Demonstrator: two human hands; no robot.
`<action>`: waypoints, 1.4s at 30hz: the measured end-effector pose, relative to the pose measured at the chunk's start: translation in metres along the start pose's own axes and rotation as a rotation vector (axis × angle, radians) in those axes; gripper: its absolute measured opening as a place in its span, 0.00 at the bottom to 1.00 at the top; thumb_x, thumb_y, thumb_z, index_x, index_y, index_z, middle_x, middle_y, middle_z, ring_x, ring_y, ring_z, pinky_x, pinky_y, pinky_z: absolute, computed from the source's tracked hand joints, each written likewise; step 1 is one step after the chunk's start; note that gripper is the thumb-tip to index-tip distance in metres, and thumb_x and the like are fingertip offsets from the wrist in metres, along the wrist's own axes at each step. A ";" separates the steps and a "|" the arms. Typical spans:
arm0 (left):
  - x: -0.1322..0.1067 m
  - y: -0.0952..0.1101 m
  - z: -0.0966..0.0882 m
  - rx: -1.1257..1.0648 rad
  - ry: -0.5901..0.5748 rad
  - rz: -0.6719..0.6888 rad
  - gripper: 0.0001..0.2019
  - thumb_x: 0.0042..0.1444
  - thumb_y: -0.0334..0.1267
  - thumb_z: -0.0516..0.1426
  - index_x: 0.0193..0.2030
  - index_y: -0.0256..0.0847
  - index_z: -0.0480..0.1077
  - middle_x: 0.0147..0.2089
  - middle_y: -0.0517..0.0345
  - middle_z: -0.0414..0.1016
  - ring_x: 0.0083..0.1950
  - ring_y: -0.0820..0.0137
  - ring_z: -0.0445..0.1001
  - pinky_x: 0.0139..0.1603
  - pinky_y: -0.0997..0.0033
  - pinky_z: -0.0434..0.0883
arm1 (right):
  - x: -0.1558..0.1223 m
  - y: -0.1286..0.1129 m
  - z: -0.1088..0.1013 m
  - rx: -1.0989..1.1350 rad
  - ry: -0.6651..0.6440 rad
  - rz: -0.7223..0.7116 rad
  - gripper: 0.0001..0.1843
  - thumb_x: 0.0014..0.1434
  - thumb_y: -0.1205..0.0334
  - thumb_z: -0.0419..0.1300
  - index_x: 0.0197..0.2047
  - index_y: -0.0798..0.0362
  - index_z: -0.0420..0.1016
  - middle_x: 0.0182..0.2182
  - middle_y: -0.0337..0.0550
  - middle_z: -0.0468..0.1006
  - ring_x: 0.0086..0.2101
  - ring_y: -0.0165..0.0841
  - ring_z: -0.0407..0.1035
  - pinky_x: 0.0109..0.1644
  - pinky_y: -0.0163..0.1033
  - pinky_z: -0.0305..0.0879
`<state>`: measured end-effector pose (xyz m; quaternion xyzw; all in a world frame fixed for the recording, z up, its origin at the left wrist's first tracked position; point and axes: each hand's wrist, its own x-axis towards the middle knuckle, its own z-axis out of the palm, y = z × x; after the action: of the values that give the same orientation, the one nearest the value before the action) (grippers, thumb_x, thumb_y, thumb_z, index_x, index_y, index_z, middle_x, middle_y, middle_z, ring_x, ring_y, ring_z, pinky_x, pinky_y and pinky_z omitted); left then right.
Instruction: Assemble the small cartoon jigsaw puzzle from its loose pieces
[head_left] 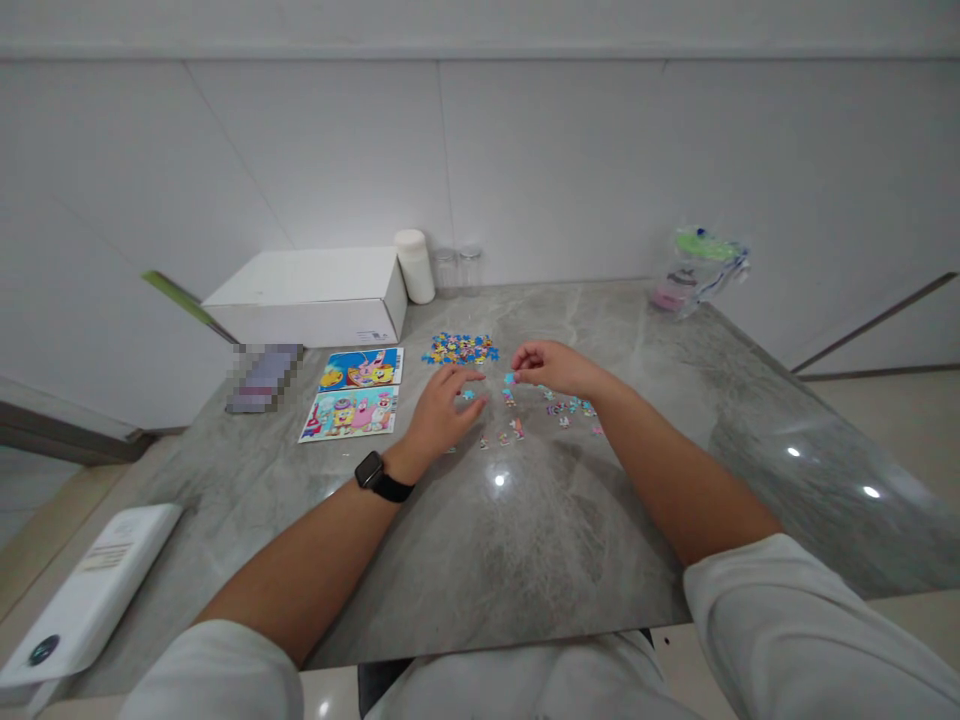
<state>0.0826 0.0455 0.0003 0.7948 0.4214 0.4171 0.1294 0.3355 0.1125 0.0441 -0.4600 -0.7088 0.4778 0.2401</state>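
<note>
My left hand (442,410), with a black watch on the wrist, rests on the grey marble table (525,540), fingers stretched toward a small blue puzzle piece (468,395). My right hand (551,367) is curled, pinching a small blue puzzle piece (511,379) at its fingertips just above the table. Several loose puzzle pieces (559,410) lie scattered under and beside the right hand. A pile of colourful puzzle pieces (460,349) sits just beyond both hands.
Two cartoon picture cards (352,392) lie left of the hands, beside a blurred purple object (262,377). A white box (315,296), a white cylinder (415,265) and two clear jars (457,268) stand at the back. A plastic bag (697,268) sits far right; a white device (90,590) near left.
</note>
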 end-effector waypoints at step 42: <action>-0.002 -0.002 0.003 0.167 -0.062 0.101 0.09 0.65 0.43 0.64 0.49 0.45 0.79 0.52 0.50 0.77 0.54 0.59 0.76 0.56 0.53 0.74 | 0.008 0.013 0.035 0.108 -0.156 -0.028 0.13 0.55 0.62 0.70 0.43 0.53 0.75 0.30 0.35 0.79 0.30 0.29 0.72 0.36 0.33 0.67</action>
<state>0.0833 0.0461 -0.0041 0.8356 0.4099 0.3617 0.0544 0.3098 0.1051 0.0161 -0.3979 -0.7050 0.5462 0.2153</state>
